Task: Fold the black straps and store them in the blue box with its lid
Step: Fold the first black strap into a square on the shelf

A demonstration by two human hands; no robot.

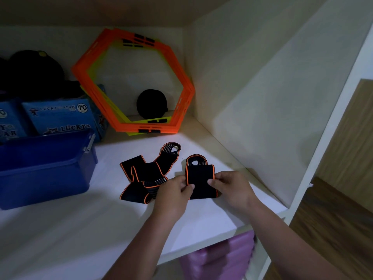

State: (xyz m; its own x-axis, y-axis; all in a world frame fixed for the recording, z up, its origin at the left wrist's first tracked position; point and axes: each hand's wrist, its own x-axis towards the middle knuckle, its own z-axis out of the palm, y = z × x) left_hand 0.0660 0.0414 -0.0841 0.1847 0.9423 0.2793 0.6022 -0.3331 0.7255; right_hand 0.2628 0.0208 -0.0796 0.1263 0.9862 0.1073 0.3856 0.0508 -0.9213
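We pinch one folded strap (200,182) flat on the shelf (201,223) between our left hand (173,196) and right hand (232,188), while a second strap (147,172) lies unfolded between it and the open, seemingly empty blue box (46,170), no lid in sight.

My white shelf (84,229) in a cream alcove, dim at twelve o'clock, wood panel (343,199) at three, purple bin (222,257) at six
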